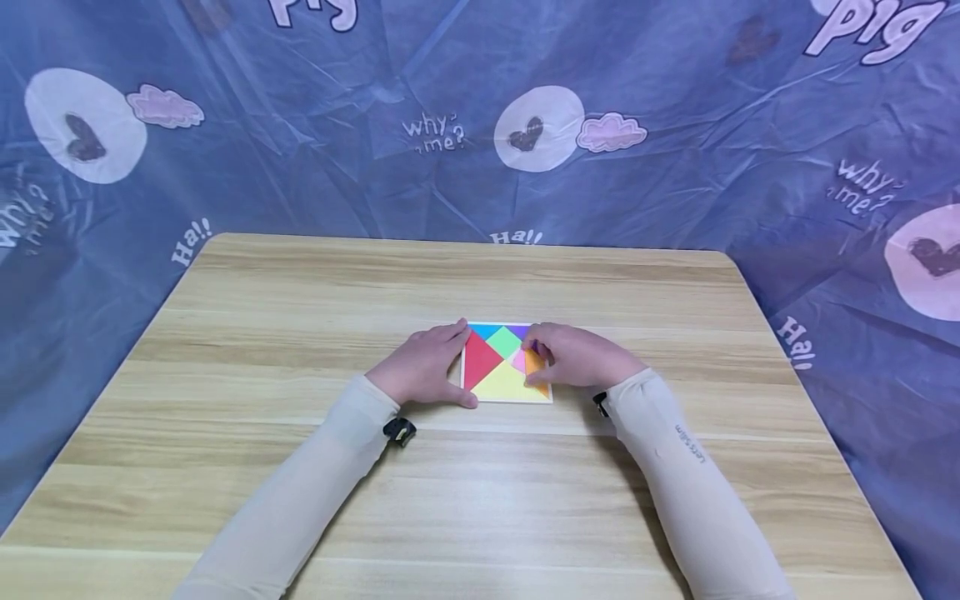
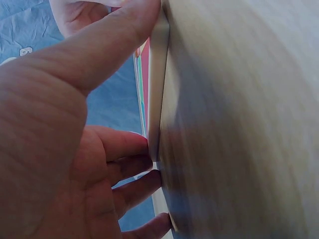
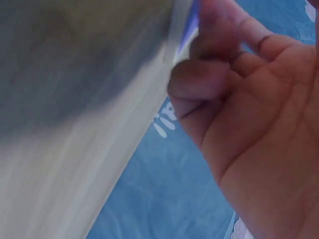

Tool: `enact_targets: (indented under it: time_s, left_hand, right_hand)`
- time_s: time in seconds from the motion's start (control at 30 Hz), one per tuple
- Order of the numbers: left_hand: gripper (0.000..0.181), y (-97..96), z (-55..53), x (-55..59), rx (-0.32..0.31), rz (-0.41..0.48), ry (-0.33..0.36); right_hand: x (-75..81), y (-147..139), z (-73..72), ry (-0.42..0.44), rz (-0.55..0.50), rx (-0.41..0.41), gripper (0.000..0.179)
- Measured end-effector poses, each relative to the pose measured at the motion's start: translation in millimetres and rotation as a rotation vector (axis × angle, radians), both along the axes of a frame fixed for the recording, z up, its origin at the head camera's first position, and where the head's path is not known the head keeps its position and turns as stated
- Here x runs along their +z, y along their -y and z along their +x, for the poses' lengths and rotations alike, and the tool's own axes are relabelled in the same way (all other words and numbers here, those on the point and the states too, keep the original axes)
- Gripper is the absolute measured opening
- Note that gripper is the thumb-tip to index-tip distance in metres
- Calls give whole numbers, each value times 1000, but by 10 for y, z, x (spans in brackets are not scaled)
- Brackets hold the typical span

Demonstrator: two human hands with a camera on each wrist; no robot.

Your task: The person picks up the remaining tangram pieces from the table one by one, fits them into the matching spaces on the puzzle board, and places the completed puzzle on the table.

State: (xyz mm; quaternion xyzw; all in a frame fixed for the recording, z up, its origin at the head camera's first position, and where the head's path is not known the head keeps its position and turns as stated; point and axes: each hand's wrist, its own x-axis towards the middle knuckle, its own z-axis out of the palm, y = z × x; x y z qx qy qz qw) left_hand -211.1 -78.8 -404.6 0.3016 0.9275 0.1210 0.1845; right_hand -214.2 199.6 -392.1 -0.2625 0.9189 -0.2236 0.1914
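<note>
A tangram board (image 1: 506, 403) with a white rim lies flat on the table. Its flat pieces include a red triangle (image 1: 480, 362), a yellow triangle (image 1: 504, 385), a green square (image 1: 504, 342) and an orange piece (image 1: 534, 363). My left hand (image 1: 427, 362) holds the board's left side, thumb at the near corner and fingers at the far one. Over the right side, my right hand (image 1: 573, 354) has curled fingers on the pieces, beside a partly covered pink piece (image 1: 518, 360). Whether those fingers pinch a piece is hidden. A purple piece (image 3: 189, 24) shows beside them in the right wrist view.
The wood-grain table (image 1: 480, 500) extends around the board on all sides. A blue printed cloth (image 1: 337, 150) hangs behind it and down both sides. Dark straps (image 1: 400, 431) sit at the wrists, over pale sleeves.
</note>
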Motion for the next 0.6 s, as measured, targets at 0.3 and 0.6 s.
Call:
enact_targets:
  time_s: [0.3,0.6]
  left_hand:
    - [118,-6,11,23,1,-1,4]
    - [119,-12,11,24,-2,-6,1]
  right_hand:
    - [20,28,37,-91,7,108,30]
    - [45,0,24,-38,-7,58,27]
